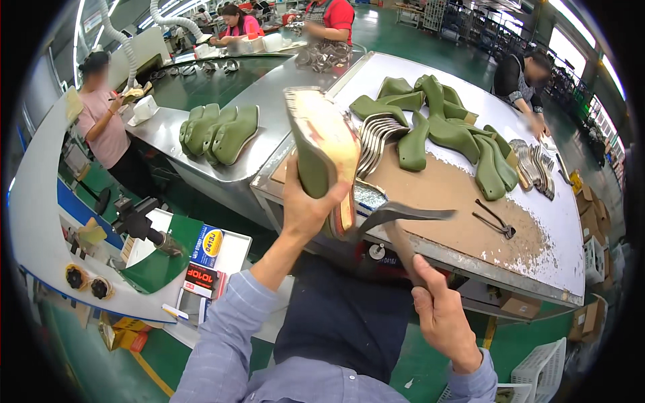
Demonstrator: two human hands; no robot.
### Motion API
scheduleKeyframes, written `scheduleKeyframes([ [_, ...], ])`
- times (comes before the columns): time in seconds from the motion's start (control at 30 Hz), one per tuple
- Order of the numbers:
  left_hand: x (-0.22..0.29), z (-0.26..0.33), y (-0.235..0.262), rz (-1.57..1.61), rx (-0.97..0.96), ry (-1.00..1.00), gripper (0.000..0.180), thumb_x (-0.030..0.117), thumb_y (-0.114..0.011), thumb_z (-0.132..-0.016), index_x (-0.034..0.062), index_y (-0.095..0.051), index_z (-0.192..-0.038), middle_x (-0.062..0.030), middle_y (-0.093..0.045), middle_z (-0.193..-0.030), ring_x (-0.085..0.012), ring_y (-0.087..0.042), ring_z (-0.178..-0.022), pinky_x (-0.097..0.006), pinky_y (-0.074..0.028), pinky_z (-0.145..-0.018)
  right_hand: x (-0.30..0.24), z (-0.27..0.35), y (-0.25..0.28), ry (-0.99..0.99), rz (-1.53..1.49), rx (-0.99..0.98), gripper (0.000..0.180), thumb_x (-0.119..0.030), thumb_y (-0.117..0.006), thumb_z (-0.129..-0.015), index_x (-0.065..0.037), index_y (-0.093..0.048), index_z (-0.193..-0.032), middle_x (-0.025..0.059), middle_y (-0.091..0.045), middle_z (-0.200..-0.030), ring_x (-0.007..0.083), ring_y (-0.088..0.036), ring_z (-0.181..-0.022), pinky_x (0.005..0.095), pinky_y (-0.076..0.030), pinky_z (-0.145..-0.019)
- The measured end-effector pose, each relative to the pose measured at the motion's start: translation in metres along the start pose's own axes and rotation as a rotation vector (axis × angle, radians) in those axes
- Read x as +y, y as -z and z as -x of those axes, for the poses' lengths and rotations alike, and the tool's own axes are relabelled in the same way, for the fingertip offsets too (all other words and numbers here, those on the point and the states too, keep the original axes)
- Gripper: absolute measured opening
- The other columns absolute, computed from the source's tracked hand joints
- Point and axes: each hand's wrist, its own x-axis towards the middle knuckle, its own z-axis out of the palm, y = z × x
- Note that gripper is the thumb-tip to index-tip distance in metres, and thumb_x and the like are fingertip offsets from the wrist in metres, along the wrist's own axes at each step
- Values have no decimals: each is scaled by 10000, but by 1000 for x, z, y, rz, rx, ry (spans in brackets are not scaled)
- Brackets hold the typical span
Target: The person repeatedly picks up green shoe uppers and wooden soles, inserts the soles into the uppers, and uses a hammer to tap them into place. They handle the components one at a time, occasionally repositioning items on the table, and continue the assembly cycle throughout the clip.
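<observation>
My left hand (308, 207) is wrapped round a green shoe last (314, 176), held up with its sole side facing me. A pale tan insole (334, 138) lies along that sole. In my right hand (443, 312), closed on its wooden handle, is a hammer (408, 213) with a long, curved dark head. The hammer head hangs just right of the last's lower end; I cannot tell whether they touch. Past the last, a row of curved, shiny insole-shaped pieces (380, 142) stands on the table beside a pile of green shoe lasts (451, 134).
Pincers (496, 220) lie on the worktable's brown board (430, 201). More green lasts (235, 136) stand on the steel conveyor edge (269, 114). At left, small boxes (201, 279) sit near a machine (144, 225). Co-workers stand across and left; one person (531, 77) works at the table's far right.
</observation>
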Motion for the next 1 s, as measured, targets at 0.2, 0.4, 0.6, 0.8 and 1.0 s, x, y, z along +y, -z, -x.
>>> scheduleKeyframes([
  [0.2,-15,0,10,111,-27,111,795,271,-849,-772,0,-416,-1382,-114,-579,-1238,-194,-576,-1132,-354,-477,-993,20,20,2,2,-181,133,480,-89,-538,-1044,-19,-390,-1495,131,-662,-987,123,-511,-615,272,-455,-565],
  [0.4,-9,4,2,70,-50,89,723,259,-848,-768,-9,-463,-1317,-106,-599,-1185,-183,-583,-1101,-337,-482,-960,25,8,-35,156,-63,184,497,-106,-552,-1026,-55,-397,-1496,103,-610,-791,127,-522,-579,273,-437,-528],
  [0.6,-37,3,19,221,33,270,675,297,-808,-827,-12,-478,-1327,-89,-594,-1180,-179,-584,-1084,-332,-480,-956,63,37,-47,-10,27,190,446,-113,-610,-1012,-36,-487,-1434,198,-697,-1081,252,-684,-776,338,-547,-708],
  [0.8,-53,-13,37,192,23,344,697,333,-776,-858,-25,-473,-1374,-122,-579,-1258,-185,-578,-1122,-337,-472,-977,77,7,-43,42,-323,356,498,-208,-470,-1093,-79,-277,-1534,-3,-461,-690,44,-367,-504,200,-293,-431],
  [1.0,-53,-12,38,-181,17,126,746,354,-820,-800,-21,-494,-1357,-141,-618,-1224,-227,-606,-1112,-346,-475,-986,32,-22,-63,10,-132,-1,374,-52,-645,-959,-28,-581,-1327,234,-682,-1230,388,-693,-1084,385,-571,-901],
])
